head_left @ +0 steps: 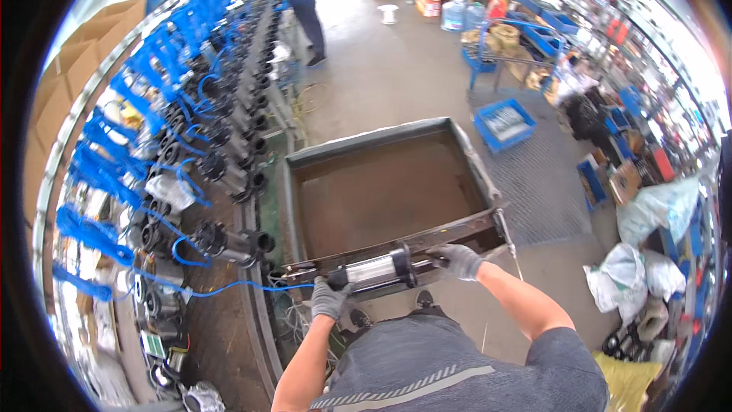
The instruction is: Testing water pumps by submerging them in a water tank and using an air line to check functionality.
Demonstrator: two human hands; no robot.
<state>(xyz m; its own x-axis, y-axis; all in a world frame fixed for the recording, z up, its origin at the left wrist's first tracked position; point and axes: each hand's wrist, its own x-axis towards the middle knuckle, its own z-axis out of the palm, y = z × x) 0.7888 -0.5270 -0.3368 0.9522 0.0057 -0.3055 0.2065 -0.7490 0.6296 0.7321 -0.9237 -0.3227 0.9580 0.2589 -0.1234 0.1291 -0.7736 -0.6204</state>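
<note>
Across the near rim of a water-filled tank (293,206) lies a silver cylindrical pump motor (372,272) with black ends, on its side. My left hand (329,299), in a grey glove, is closed around its left black end, where a blue cable (229,287) runs off to the left. At the right end, a thin dark shaft-like part (423,265) sticks out. My right hand (460,262), also gloved in grey, is closed at the tip of this part. The fingers hide what exactly it grips there.
On the left, a long bench (221,336) carries rows of similar silver-and-black pumps (225,243) with coiled blue cables (95,236). Farther off, a person (299,0) stands beside it. To the right are a blue crate (505,123), a ribbed mat (541,191), plastic bags (621,282) and crowded shelves.
</note>
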